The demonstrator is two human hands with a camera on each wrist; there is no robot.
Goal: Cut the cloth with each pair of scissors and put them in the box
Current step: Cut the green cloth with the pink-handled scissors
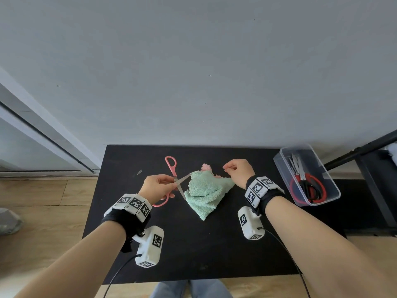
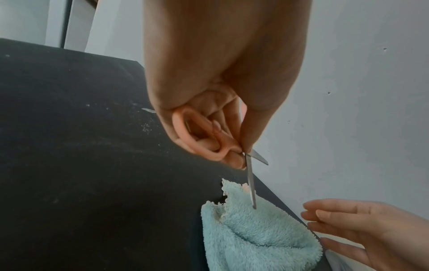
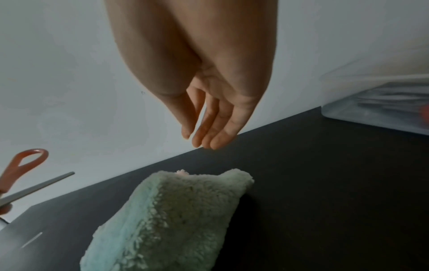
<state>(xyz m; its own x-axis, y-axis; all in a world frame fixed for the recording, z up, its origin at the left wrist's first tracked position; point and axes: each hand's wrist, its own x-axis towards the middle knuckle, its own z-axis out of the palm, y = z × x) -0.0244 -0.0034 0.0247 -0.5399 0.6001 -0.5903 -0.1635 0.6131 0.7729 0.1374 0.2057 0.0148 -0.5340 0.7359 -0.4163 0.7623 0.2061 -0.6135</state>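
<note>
A crumpled mint-green cloth [image 1: 204,190] [image 2: 257,232] [image 3: 167,216] lies on the black table [image 1: 193,244]. My left hand [image 1: 158,186] [image 2: 223,143] pinches the pink-handled scissors [image 1: 171,175] [image 2: 209,143] at the pivot, with fingers through one handle loop. Their blades stand spread apart, one tip at the cloth's left edge. My right hand [image 1: 236,171] [image 3: 209,124] hovers just right of the cloth, fingers relaxed, holding nothing. A clear plastic box [image 1: 322,162] at the table's right edge holds red-and-black-handled scissors [image 1: 307,186] and other blades.
A grey wall [image 1: 193,72] runs along the table's far edge. A black stand [image 1: 365,151] sits beyond the box on the right. Wooden floor [image 1: 43,201] shows to the left, and my knees [image 1: 191,289] are under the front edge.
</note>
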